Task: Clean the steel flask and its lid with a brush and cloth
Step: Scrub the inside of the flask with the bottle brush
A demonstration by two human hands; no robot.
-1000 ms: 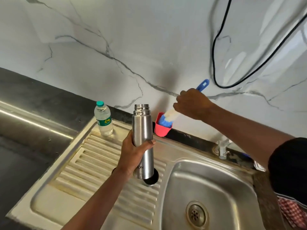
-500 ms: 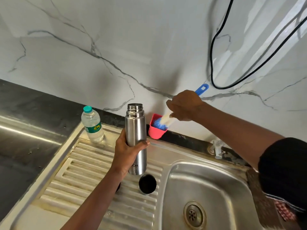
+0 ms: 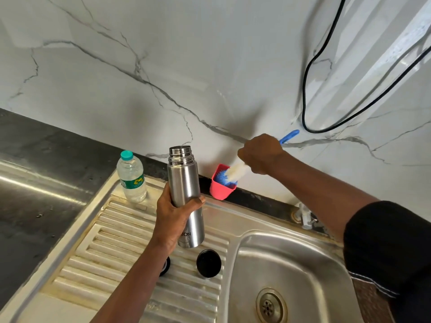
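Note:
My left hand grips the open steel flask round its middle and holds it upright above the ribbed draining board. Its black lid lies on the board just below the flask, and another dark round piece shows half hidden behind my left forearm. My right hand holds the bottle brush by its blue handle. The brush's white and blue bristles dip into a small red cup at the wall.
A small plastic water bottle with a teal cap stands at the back left of the draining board. The sink basin with its drain is at the lower right, a tap behind it. A black cable hangs on the marble wall.
The flask has risen off the draining board, uncovering the black lid beneath it. My right hand stays at the red cup with the brush dipped in it.

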